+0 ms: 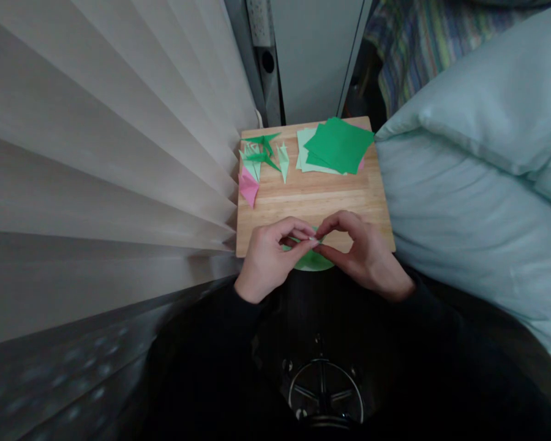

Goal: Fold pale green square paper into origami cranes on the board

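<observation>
My left hand (pixel 275 254) and my right hand (pixel 365 251) meet over the near edge of a small wooden board (pixel 321 199). Thumb and forefinger of each hand are pinched together at a small folded piece of pale paper (pixel 315 239), mostly hidden by the fingertips. Beneath the fingers lies something bright green with a rounded near edge (pixel 314 260); the hands cover part of it. Farther off on the board's left are folded paper pieces: dark green ones (pixel 262 143), light green ones (pixel 283 162) and a pink one (pixel 248 187).
A stack of green paper sheets (pixel 340 146), over paler and pink ones, lies at the board's back right. A pleated curtain (pixel 165 153) borders the left side. Pale bedding (pixel 468 202) presses close on the right. A grey cabinet (pixel 319 55) stands behind.
</observation>
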Available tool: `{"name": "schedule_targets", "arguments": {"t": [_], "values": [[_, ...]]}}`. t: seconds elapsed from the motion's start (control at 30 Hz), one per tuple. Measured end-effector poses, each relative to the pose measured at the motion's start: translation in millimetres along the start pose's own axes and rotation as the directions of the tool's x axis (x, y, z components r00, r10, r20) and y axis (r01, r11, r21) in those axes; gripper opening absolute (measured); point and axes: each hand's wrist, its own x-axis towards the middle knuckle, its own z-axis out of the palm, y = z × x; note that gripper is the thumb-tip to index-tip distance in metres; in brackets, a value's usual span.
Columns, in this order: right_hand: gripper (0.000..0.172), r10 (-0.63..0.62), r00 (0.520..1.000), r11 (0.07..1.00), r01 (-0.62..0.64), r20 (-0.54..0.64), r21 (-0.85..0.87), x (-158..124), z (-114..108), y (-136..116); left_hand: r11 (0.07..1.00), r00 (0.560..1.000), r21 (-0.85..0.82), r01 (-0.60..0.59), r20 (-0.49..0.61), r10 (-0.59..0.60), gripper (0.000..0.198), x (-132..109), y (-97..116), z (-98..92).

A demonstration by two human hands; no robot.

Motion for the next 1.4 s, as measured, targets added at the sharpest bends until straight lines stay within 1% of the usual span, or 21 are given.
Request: {"name": "schedule_targets", "arguments": {"t": [0.1,0.2,0.27,0.4,0.5,0.67,0.77,0.83,0.87,0.93,0.97,1.0,1.03,1.07,1.13,1.17,1.2,1.23,1.3,1.33,1.4], "values": [[0.027,0.056,0.998,0.993,-0.055,-0.004,0.101,-1.0,3.0,0.7,0.999,0.999,0.017,-0.039,-0.012,0.039,0.006,-0.3,0.3,0.0],[0.03,0.077,0.997,0.991,-0.077,0.004,0.113,-2.2,4.2,2.3,0.996,0.997,0.053,-0.069,-0.034,0.071,0.006,-0.6,0.1,0.4],[0.03,0.066,0.998,0.996,-0.066,0.001,0.061,-2.6,4.1,2.6,0.993,0.995,0.076,-0.086,-0.04,0.089,0.007,-0.9,0.1,1.5],[0.03,0.018,1.0,0.994,-0.017,0.012,-0.107,-3.1,4.8,3.0,0.977,0.987,0.149,-0.156,-0.025,0.161,0.01,-2.1,0.9,5.1],[0.027,0.006,0.997,0.979,0.009,0.076,-0.203,-4.4,8.3,5.2,0.962,0.981,0.204,-0.184,-0.016,0.191,0.013,-3.5,2.0,6.9],[0.017,-0.019,0.978,0.918,0.099,0.206,-0.384,-6.8,15.0,9.0,0.952,0.982,0.246,-0.181,-0.004,0.187,0.013,-5.3,5.6,6.7],[0.013,-0.015,0.974,0.891,0.115,0.224,-0.44,-6.2,13.4,8.7,0.959,0.983,0.221,-0.18,0.015,0.181,0.009,-4.2,6.6,4.9],[0.011,-0.025,0.985,0.892,0.1,0.172,-0.441,-5.0,9.9,8.2,0.969,0.985,0.194,-0.156,-0.046,0.167,0.004,-2.1,4.5,1.9],[0.009,-0.036,0.991,0.897,0.091,0.132,-0.433,-4.3,8.0,7.8,0.976,0.982,0.174,-0.13,-0.112,0.15,0.007,-0.7,2.3,-0.1],[0.007,-0.075,0.997,0.908,0.083,0.036,-0.41,-3.1,4.8,6.6,0.994,0.963,0.098,-0.049,-0.26,0.073,0.016,2.3,-3.9,-4.3],[0.008,-0.102,0.995,0.913,0.089,-0.012,-0.398,-2.6,3.6,5.5,0.999,0.952,0.032,-0.001,-0.305,0.01,0.019,3.8,-7.2,-6.0],[0.008,-0.13,0.99,0.917,0.1,-0.052,-0.387,-2.3,2.7,3.9,0.998,0.954,-0.04,0.055,-0.294,-0.065,0.019,5.0,-10.1,-7.0],[0.009,-0.161,0.983,0.918,0.117,-0.086,-0.378,-2.1,2.0,2.0,0.989,0.962,-0.104,0.11,-0.237,-0.132,0.019,6.0,-12.2,-7.3],[0.009,-0.191,0.975,0.919,0.137,-0.114,-0.371,-1.9,1.5,-0.3,0.976,0.973,-0.147,0.159,-0.142,-0.18,0.017,6.7,-13.3,-6.6],[0.01,-0.245,0.957,0.917,0.176,-0.157,-0.359,-1.8,0.6,-5.4,0.962,0.98,-0.186,0.199,0.037,-0.195,0.015,7.2,-12.1,-3.4],[0.01,-0.267,0.947,0.915,0.192,-0.177,-0.354,-1.8,0.0,-7.9,0.962,0.98,-0.192,0.194,0.087,-0.18,0.014,7.1,-10.2,-1.4],[0.011,-0.285,0.938,0.915,0.205,-0.198,-0.348,-1.8,-0.6,-10.3,0.965,0.982,-0.195,0.179,0.103,-0.161,0.013,6.9,-8.0,0.5],[0.011,-0.294,0.93,0.918,0.21,-0.221,-0.336,-1.9,-1.3,-12.4,0.968,0.985,-0.192,0.163,0.093,-0.148,0.013,6.6,-5.7,1.9],[0.011,-0.249,0.925,0.949,0.173,-0.286,-0.265,-2.1,-2.6,-15.8,0.973,0.988,-0.171,0.152,0.031,-0.149,0.013,6.3,-2.2,3.1],[0.011,-0.195,0.926,0.97,0.135,-0.323,-0.2,-2.2,-3.0,-17.1,0.976,0.988,-0.155,0.153,-0.002,-0.155,0.012,6.2,-1.1,2.9],[0.011,-0.035,0.926,0.999,0.028,-0.376,-0.024,-2.0,-3.0,-19.0,0.982,0.987,-0.122,0.144,-0.056,-0.152,0.01,6.1,0.1,2.1]]}}
